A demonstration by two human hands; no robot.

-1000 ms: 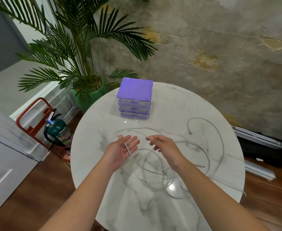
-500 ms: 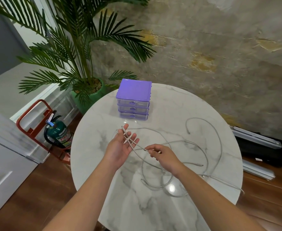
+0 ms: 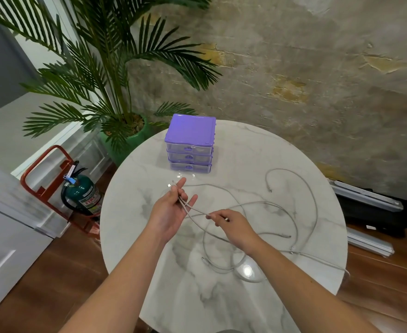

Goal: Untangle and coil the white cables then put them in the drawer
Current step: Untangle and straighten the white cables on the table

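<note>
Early in the job, by the look of it. Left hand (image 3: pixel 171 210) palm up above the table (image 3: pixel 264 306), thumb pinching two strands of the white cables (image 3: pixel 300 212) near their plug ends, other fingers loosely spread. Right hand (image 3: pixel 231 227) pinching the same strands a little further along, fingers curled round them. Rest of the cables sprawled over the marble in loose crossing loops, one strand trailing off the right edge. No coil formed yet. Purple drawer box (image 3: pixel 190 143) at the far side, apart from the cables, all three drawers closed. Still ahead: untangling, winding, opening a drawer, stowing.
</note>
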